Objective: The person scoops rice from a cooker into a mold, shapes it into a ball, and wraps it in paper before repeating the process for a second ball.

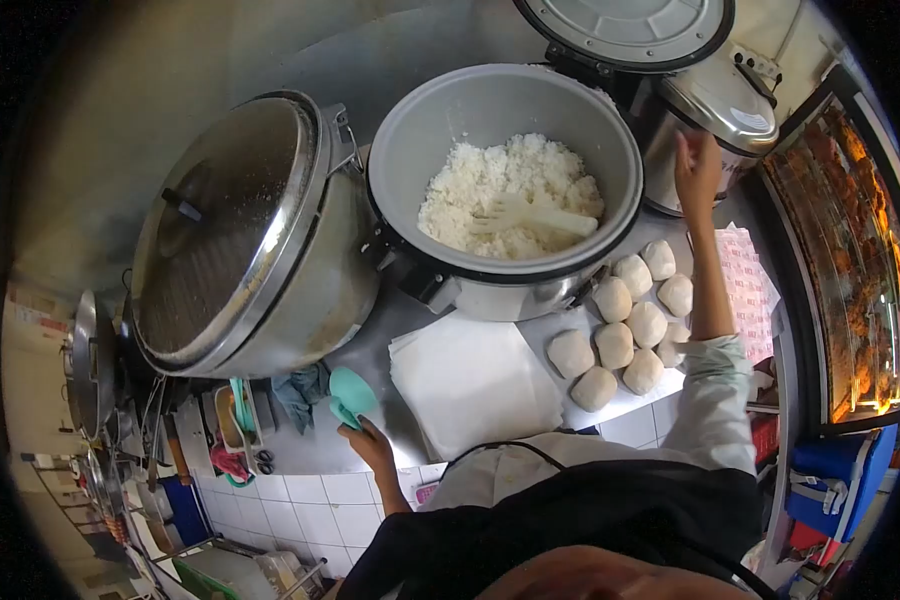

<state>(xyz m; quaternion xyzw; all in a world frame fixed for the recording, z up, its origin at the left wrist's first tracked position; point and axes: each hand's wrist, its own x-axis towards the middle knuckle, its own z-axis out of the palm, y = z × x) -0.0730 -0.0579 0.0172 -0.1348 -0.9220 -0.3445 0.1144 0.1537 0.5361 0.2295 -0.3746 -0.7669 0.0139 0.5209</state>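
Observation:
My left hand (372, 446) is closed on a mint-green plastic bowl (352, 388), tilted beside the white paper sheets (470, 382). My right hand (699, 165) is raised in front of a smaller lidded rice cooker (725, 105). Its thumb stands apart from the fingers and nothing shows in it; whether it touches that cooker I cannot tell. Between my hands a large open rice cooker (505, 95) holds cooked white rice (510, 170). A white rice paddle (535, 216) lies on the rice. Several rounded pale bundles (615, 345) sit together at the right.
A big metal pot with a glass lid (220, 210) stands tilted at the left. Near it lie a dark cloth (300, 395) and scissors (264, 462). Pink printed paper (740, 285) lies at the right, beside a lit glass display case (840, 260). A blue box (835, 485) stands below.

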